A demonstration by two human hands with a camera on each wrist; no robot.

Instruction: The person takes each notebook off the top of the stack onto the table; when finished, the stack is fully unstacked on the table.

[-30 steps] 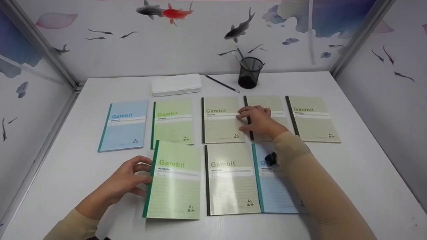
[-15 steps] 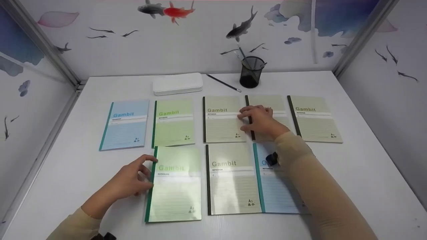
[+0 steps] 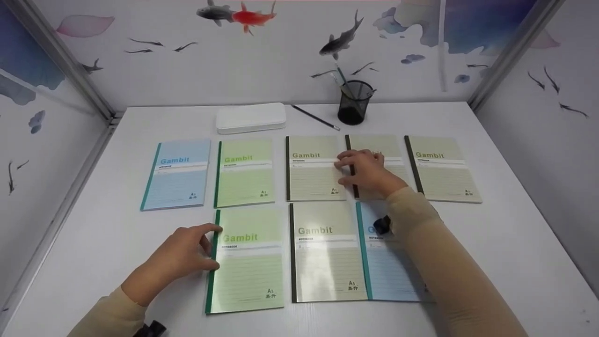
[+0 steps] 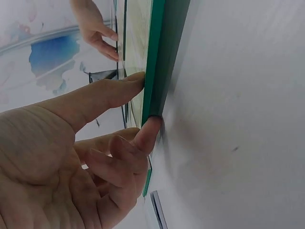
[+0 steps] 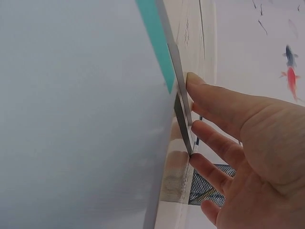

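A green Gambit notebook (image 3: 250, 276) lies flat at the front left of the table. My left hand (image 3: 173, 255) touches its dark green spine (image 4: 156, 57) with a fingertip near the upper part and the thumb lower down. The other fingers are curled behind, partly hidden in the head view. My right hand (image 3: 367, 172) is over a beige notebook (image 3: 390, 146), partly covering it, with fingertips at the right edge of the neighbouring beige notebook (image 3: 311, 175). In the right wrist view, the right-hand fingers (image 5: 214, 136) are spread along that edge.
Beside the green notebook lie a beige notebook (image 3: 323, 267) and a blue one (image 3: 388, 267) under my right sleeve. The back row also has blue (image 3: 180, 185), green (image 3: 245, 182) and beige (image 3: 447, 178) notebooks. Behind stand a white case (image 3: 251, 119), a pencil (image 3: 314, 117) and a mesh pen holder (image 3: 353, 105).
The front green notebook has come down flat and slid slightly toward me, off the back green notebook's lower edge. My left hand moved with it, fingers now on its spine. The right hand stayed still.
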